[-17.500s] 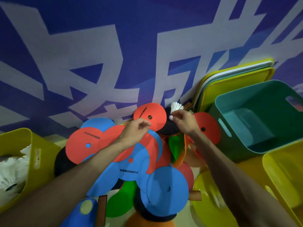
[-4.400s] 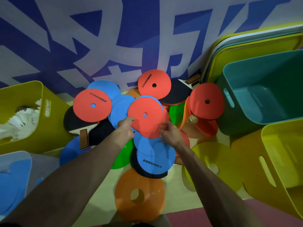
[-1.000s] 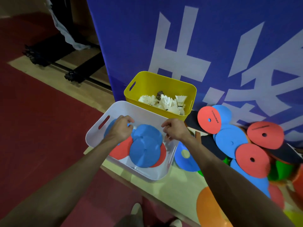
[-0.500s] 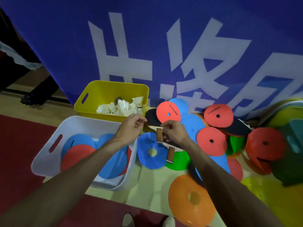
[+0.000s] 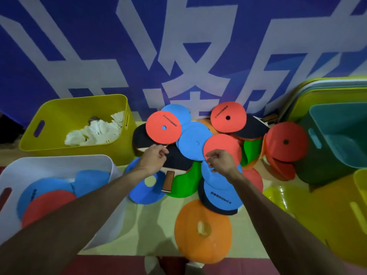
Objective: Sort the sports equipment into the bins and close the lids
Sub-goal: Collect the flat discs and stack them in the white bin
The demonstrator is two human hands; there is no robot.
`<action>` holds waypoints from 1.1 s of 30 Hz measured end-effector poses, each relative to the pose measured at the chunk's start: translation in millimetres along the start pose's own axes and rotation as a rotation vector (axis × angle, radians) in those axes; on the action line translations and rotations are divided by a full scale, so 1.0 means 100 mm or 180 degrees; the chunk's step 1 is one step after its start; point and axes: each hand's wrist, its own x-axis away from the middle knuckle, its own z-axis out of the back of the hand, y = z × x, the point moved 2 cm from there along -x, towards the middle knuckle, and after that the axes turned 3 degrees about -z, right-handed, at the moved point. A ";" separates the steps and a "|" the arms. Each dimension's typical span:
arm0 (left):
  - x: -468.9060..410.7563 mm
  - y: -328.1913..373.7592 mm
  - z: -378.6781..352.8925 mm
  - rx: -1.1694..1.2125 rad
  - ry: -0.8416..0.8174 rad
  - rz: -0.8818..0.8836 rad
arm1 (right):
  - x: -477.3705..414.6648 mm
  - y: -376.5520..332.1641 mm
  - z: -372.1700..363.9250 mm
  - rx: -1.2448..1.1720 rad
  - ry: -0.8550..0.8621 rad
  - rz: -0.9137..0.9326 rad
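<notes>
A heap of flat foam discs and table-tennis paddles lies on the floor [image 5: 111, 243] against a blue banner [image 5: 99, 46] with large white characters. The left hand [image 5: 154, 157] hovers at the heap's 9 o'clock edge, fingers loosely curled and nearly together, holding nothing that can be seen, just above a black paddle [image 5: 174, 159]. That paddle's long axis runs from its blade at 11 o'clock to its brown handle [image 5: 168, 181], which points toward 6 o'clock. The right hand [image 5: 221, 159] sits near the heap's middle, its thumb and fingers pinched narrow at the lower rim of a red disc [image 5: 221, 146]; whether it truly grips the rim cannot be told. Above, toward 12 o'clock, a blue disc [image 5: 194, 142] lies flat, with a second red disc [image 5: 163, 127] overlapping it at 10 o'clock and a third red disc [image 5: 228, 117] at 1 o'clock. An orange disc [image 5: 202, 230] lies apart at 6 o'clock. At 9 o'clock stands a yellow bin [image 5: 59, 108] holding white shuttlecocks [image 5: 95, 132], and at 8 o'clock a white bin [image 5: 59, 161] holding blue and red discs. At 3 o'clock a teal bin [image 5: 337, 124] stands open, with stacked lids [image 5: 309, 90] leaning upright behind it.
</notes>
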 end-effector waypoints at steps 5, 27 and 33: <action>-0.22 -0.19 -0.09 -0.0004 0.0141 0.0454 | -0.11 0.06 -0.06 -0.0107 -0.0109 -0.0093; -0.93 -0.20 -0.24 0.2339 0.1154 0.1628 | -0.48 0.22 -0.10 0.0688 0.0106 -0.0147; -0.62 0.01 -0.26 0.2583 0.1178 0.1261 | -0.51 0.25 -0.17 0.1785 0.0696 0.0269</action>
